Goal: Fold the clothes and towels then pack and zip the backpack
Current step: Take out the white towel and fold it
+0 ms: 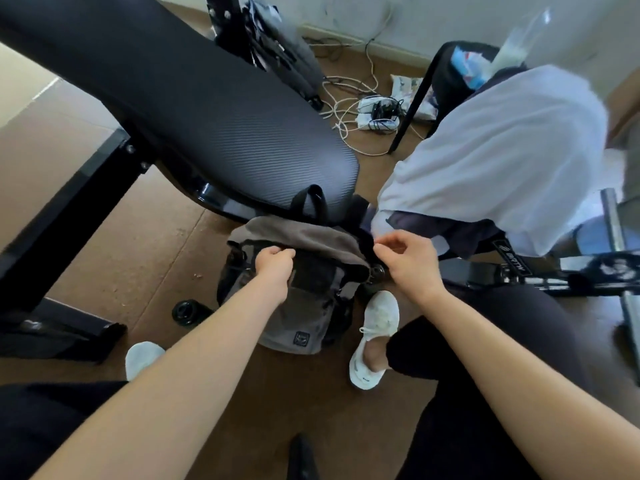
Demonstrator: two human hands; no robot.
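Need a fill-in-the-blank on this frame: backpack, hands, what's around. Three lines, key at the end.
1. The grey fabric backpack stands on the brown ____, between two white shoes.
2. The left hand grips the front rim of the ____, and the right hand has curled fingers at its side.
3. A brown-grey cloth fills its open top; the large draped fabric garment at right is ____.

Missing words: floor; backpack; white.

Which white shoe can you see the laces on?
The right shoe, beside the grey backpack: its laces show. The left shoe only pokes its toe out behind the left forearm.
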